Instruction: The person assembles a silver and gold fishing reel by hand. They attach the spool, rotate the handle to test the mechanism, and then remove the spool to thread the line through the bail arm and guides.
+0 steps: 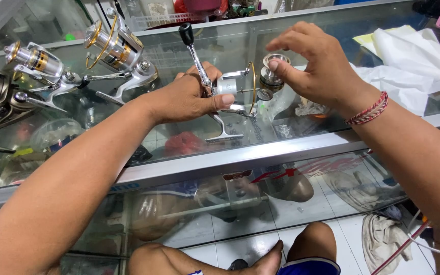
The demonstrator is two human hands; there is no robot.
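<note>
Gripping 1 silver spinning reel body [226,89] in my left hand [189,97] at centre; my right hand's [314,66] fingertips pinch its silver-and-gold spool [272,71] at 3 o'clock. Risk: a loose pinch could drop it onto the glass counter [332,30].

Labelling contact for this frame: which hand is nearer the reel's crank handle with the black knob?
Left. The left hand wraps the reel body right at the base of the crank handle, touching it. The right hand is off to the side, fingers on the spool.
</note>
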